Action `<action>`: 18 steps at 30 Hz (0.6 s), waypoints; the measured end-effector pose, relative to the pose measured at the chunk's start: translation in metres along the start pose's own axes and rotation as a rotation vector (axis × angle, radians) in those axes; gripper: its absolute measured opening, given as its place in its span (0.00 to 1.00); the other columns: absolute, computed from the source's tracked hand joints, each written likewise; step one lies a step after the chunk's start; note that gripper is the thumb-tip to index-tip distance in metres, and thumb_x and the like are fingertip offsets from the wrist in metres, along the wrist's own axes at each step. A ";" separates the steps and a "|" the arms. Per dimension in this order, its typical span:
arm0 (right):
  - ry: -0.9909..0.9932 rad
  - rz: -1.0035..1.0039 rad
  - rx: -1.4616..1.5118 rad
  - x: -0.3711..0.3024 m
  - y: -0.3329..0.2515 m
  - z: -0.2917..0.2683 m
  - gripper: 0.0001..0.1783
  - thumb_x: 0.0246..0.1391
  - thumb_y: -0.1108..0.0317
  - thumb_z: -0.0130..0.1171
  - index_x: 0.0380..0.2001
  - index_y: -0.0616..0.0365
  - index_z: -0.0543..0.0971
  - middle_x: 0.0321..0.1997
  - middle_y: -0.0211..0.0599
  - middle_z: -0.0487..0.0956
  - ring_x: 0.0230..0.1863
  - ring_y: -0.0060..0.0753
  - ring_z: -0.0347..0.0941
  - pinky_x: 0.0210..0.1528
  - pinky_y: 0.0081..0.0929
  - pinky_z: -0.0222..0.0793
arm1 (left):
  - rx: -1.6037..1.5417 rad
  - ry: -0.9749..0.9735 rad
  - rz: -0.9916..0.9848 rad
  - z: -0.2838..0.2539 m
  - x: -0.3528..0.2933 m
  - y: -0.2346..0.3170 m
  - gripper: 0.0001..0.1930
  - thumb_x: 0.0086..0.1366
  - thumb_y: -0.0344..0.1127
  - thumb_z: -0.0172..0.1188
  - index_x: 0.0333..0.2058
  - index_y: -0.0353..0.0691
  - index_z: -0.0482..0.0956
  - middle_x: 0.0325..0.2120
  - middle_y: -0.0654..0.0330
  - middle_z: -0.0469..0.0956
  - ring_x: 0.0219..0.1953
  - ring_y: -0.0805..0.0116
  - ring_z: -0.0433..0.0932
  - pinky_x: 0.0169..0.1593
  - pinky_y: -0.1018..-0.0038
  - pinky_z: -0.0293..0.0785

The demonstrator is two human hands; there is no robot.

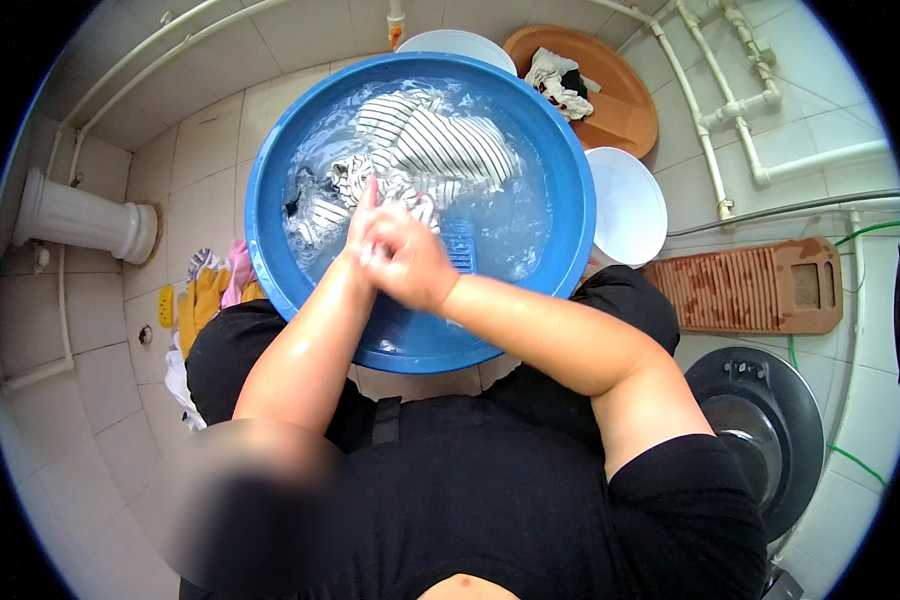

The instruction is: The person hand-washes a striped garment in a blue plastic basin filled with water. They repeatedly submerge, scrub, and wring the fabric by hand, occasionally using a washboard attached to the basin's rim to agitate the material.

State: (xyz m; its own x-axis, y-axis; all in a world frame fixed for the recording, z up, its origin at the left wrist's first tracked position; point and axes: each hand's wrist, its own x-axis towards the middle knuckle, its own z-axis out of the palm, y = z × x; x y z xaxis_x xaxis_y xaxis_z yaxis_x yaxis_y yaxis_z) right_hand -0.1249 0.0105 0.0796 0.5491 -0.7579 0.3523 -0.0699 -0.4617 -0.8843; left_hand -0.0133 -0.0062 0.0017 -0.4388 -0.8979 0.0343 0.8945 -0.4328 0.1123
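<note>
My left hand [364,220] is held over a blue basin [573,215] of water, with one finger stretched out toward the far side. Crossing in front of it is my right hand [416,256], somewhat blurred, its fingers curled against the left hand near the wrist. Whatever may lie between the two hands is hidden. Just beyond them, white cloth with dark stripes [450,145] floats partly soaked in the cloudy water. A ribbed blue washboard surface [458,245] shows below the water beside my right hand.
Behind the basin stand a white basin [460,43] and a brown tub [625,110] holding clothes. At right are a white bucket [630,208], a brown washboard [745,288] and a black round basin [805,430]. Coloured clothes [210,295] lie at left near a white pipe [85,217].
</note>
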 end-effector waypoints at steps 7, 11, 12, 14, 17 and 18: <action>0.209 -0.327 -0.326 0.014 0.037 -0.023 0.11 0.38 0.58 0.59 0.12 0.51 0.74 0.19 0.35 0.74 0.22 0.39 0.71 0.23 0.35 0.66 | 0.075 0.578 0.257 0.041 0.005 -0.032 0.16 0.62 0.46 0.43 0.37 0.43 0.73 0.32 0.59 0.75 0.35 0.64 0.74 0.40 0.65 0.72; 0.221 0.017 -0.361 0.010 0.037 -0.022 0.12 0.41 0.59 0.57 0.11 0.51 0.74 0.18 0.38 0.74 0.20 0.42 0.71 0.23 0.35 0.66 | 0.031 0.763 0.177 0.038 0.012 -0.036 0.15 0.62 0.45 0.43 0.38 0.42 0.72 0.29 0.60 0.76 0.34 0.64 0.75 0.42 0.67 0.71; 0.217 -0.015 -0.357 0.005 0.023 -0.011 0.13 0.42 0.60 0.56 0.11 0.51 0.74 0.18 0.39 0.73 0.20 0.42 0.71 0.23 0.35 0.66 | 0.064 0.209 0.427 0.005 0.006 -0.042 0.16 0.62 0.45 0.42 0.39 0.40 0.70 0.29 0.60 0.75 0.34 0.64 0.75 0.43 0.67 0.71; 0.010 -0.201 -0.292 -0.004 -0.009 -0.004 0.14 0.43 0.59 0.56 0.10 0.51 0.73 0.17 0.39 0.73 0.20 0.42 0.70 0.23 0.35 0.65 | 0.225 0.141 0.431 0.012 -0.012 -0.038 0.16 0.62 0.46 0.42 0.38 0.40 0.70 0.30 0.59 0.74 0.36 0.64 0.74 0.44 0.66 0.70; 0.069 -0.079 -0.218 -0.001 0.021 -0.009 0.13 0.45 0.59 0.56 0.15 0.56 0.74 0.20 0.41 0.73 0.24 0.46 0.70 0.25 0.34 0.65 | 0.166 0.768 0.298 0.037 -0.005 -0.040 0.15 0.62 0.46 0.42 0.36 0.41 0.71 0.32 0.59 0.74 0.40 0.64 0.72 0.47 0.67 0.69; 0.123 0.066 -0.304 0.005 0.034 -0.019 0.15 0.46 0.57 0.55 0.15 0.56 0.74 0.21 0.43 0.73 0.24 0.49 0.70 0.27 0.36 0.65 | -0.036 0.841 0.235 0.038 0.006 -0.041 0.15 0.61 0.45 0.43 0.34 0.42 0.73 0.33 0.59 0.76 0.42 0.65 0.73 0.48 0.69 0.69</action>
State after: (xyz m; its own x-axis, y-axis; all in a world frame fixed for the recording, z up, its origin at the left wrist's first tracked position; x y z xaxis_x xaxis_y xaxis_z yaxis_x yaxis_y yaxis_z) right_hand -0.1403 -0.0175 0.0571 0.4317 -0.8320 0.3484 -0.3570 -0.5123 -0.7811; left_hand -0.0553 0.0093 0.0349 -0.0466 -0.7191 -0.6933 0.9622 -0.2188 0.1623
